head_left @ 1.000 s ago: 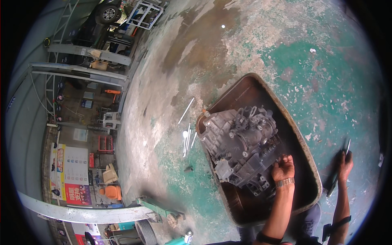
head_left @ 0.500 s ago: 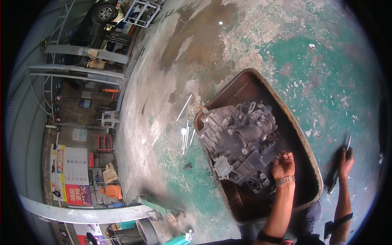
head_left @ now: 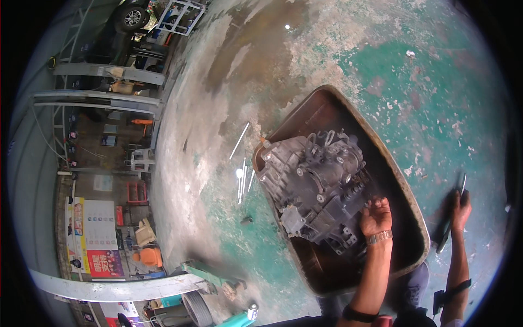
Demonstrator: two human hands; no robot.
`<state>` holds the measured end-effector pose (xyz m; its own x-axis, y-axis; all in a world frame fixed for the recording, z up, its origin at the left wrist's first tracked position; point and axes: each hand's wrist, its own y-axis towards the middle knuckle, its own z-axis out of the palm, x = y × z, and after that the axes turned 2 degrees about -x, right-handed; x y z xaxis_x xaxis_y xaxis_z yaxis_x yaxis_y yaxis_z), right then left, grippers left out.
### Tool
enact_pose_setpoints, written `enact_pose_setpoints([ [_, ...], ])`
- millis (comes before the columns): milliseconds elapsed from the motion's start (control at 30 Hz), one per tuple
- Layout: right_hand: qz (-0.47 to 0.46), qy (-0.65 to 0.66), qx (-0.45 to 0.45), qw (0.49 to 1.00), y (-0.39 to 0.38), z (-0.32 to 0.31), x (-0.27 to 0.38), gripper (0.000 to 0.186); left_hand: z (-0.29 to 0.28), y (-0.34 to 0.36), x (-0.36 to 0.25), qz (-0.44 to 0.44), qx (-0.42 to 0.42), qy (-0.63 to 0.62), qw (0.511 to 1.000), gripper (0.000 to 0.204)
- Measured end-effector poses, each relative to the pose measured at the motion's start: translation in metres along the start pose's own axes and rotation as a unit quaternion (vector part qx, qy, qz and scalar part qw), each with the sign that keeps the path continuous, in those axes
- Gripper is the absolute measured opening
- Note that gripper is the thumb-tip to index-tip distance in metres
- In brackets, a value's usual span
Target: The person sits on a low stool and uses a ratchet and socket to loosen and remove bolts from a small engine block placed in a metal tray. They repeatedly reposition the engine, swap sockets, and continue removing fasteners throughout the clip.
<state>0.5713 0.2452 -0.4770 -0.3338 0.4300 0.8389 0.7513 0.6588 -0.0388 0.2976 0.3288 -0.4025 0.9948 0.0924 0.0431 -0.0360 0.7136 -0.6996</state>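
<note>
A grey metal gearbox (head_left: 321,182) with ribbed casing, hoses and bolts lies in a brown, worn tub (head_left: 321,111). My left hand (head_left: 376,215), with a metal-band watch (head_left: 379,237) on its wrist, is over the tub's right part, close beside the gearbox. Its fingers are curled inward; whatever they may hold is hidden. Outside the tub on the right, my right hand (head_left: 461,211) is wrapped round a long, slim tool (head_left: 444,240). A bright metal shaft sticks out above the fist and a dark length below it; its exact kind is unclear.
Several metal rods (head_left: 240,140) and a small dark cylinder (head_left: 247,220) lie on the floor left of the tub. A green-footed lift arm (head_left: 201,272), a tyre (head_left: 196,309) and a spray can (head_left: 253,310) are lower left. My knees are against the tub's near side.
The whole view has shifted slightly, so the tub and gearbox appear a little further left and higher. Both hands keep nearly the same pose.
</note>
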Motion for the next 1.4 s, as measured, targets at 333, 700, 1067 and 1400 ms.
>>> enact_pose_setpoints([
  [333, -0.001, -0.018, 0.006, 1.000, 0.001, 0.000, -0.004, 0.026, -0.004, -0.001, -0.001, -0.001, -0.030, 0.000, 1.000, 0.034],
  [700, -0.015, -0.022, 0.003, 1.000, 0.003, 0.003, -0.017, 0.028, -0.010, 0.001, -0.004, -0.058, 0.090, -0.024, 0.994, 0.036],
  [1067, -0.025, -0.040, 0.011, 0.999, 0.004, 0.001, -0.021, 0.030, -0.004, -0.002, -0.003, -0.031, 0.044, -0.037, 0.998, 0.035],
  [1400, -0.004, -0.046, 0.032, 0.998, 0.004, -0.001, -0.014, 0.031, 0.006, -0.004, 0.003, 0.031, -0.074, -0.006, 0.997, 0.033],
])
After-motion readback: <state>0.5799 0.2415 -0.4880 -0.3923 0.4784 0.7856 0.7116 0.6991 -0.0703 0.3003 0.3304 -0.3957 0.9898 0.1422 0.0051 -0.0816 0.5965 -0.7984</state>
